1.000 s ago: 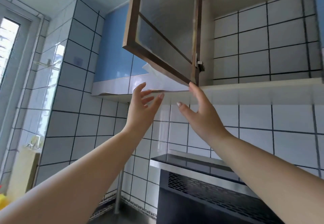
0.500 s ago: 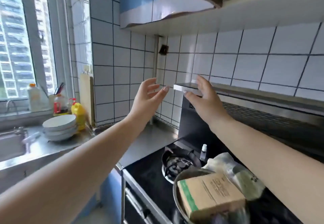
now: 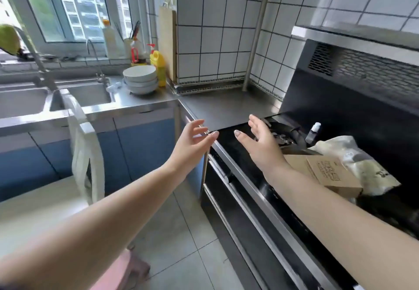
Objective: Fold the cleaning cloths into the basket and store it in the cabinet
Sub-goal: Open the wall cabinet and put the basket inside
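Note:
My left hand (image 3: 192,141) and my right hand (image 3: 260,143) are both held out in front of me, palms facing each other, fingers straight and loose, with nothing between them. They hover above the front corner of the black stove (image 3: 238,135). No basket, cleaning cloth or upper cabinet shows in this view. Blue lower cabinet doors (image 3: 145,140) run under the steel counter (image 3: 222,106).
A cardboard box (image 3: 326,171) and a plastic bag (image 3: 353,158) lie on the stove to the right, beside a small bottle (image 3: 314,132). Stacked white bowls (image 3: 140,81), a yellow bottle (image 3: 158,65) and the sink (image 3: 86,94) sit left. A white chair back (image 3: 87,153) stands at my left.
The view has swung down from the open upper cabinet to the counter and stove. Both hands came down with it, still open and apart.

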Action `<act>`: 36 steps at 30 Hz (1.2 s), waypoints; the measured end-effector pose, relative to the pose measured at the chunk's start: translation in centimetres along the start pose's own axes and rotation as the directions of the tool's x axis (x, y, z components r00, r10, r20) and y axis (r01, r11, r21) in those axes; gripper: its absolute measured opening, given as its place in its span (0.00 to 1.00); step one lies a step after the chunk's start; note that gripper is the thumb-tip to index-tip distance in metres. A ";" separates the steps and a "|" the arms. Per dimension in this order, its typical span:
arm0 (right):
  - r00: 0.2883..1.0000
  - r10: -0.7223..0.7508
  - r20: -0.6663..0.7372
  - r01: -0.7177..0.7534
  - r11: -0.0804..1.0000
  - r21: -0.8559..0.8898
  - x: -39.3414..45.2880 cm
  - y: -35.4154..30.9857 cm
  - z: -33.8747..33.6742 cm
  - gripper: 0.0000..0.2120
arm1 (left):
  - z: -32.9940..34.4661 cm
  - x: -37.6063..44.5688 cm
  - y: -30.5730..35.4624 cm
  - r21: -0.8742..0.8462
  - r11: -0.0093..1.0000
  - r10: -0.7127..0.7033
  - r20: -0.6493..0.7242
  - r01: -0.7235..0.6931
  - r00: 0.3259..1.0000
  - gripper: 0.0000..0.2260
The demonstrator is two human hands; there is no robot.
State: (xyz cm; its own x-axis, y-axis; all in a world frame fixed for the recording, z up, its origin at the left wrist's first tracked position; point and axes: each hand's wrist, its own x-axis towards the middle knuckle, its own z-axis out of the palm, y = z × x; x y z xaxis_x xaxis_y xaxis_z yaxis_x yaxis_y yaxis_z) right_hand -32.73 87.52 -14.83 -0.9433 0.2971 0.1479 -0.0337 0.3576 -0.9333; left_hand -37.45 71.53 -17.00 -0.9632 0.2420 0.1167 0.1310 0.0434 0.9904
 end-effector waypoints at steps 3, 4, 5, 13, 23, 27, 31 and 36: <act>0.998 0.023 0.063 -0.024 1.000 0.010 -1.6 0.8 3.4 0.31 | -3.3 -2.8 -2.5 0.019 0.999 -0.048 -0.065 0.049 0.997 0.23; 0.995 0.030 0.100 -0.031 0.999 0.017 -2.3 0.9 5.0 0.30 | -5.0 -3.9 -3.3 0.023 0.997 -0.072 -0.098 0.074 0.993 0.23; 0.990 0.036 0.139 -0.040 0.999 0.027 -3.1 0.9 6.7 0.31 | -6.8 -5.0 -4.2 0.021 0.995 -0.089 -0.131 0.093 0.987 0.23; 0.917 0.063 0.394 -0.049 0.998 -0.047 -11.8 -1.5 20.8 0.32 | -21.7 -17.3 -8.2 0.027 0.980 -0.178 -0.343 0.199 0.922 0.25; 0.715 0.005 0.699 0.018 1.000 -0.025 -25.3 -8.0 40.7 0.31 | -40.6 -36.0 -8.9 -0.061 0.949 -0.271 -0.655 0.309 0.705 0.33; 0.620 -0.033 0.784 0.071 0.997 -0.014 -29.5 -10.2 47.6 0.30 | -46.0 -41.8 -8.9 -0.124 0.943 -0.288 -0.773 0.310 0.565 0.33; 0.494 -0.063 0.867 0.102 0.995 0.014 -32.8 -12.6 53.3 0.31 | -50.4 -46.5 -9.3 -0.172 0.953 -0.263 -0.877 0.248 0.403 0.21; 0.355 -0.112 0.928 0.136 0.988 0.067 -35.7 -14.8 59.6 0.30 | -54.4 -50.4 -9.5 -0.198 0.961 -0.238 -0.947 0.191 0.217 0.21</act>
State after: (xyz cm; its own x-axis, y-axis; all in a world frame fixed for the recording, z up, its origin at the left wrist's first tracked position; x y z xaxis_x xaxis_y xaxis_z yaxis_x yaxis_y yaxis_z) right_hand -18.25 18.81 -25.81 -0.6379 -0.7559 -0.1471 -0.1833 0.3346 -0.9243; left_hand -2.92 6.24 -28.32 -0.4624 -0.8753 -0.1413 -0.1046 -0.1043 0.9890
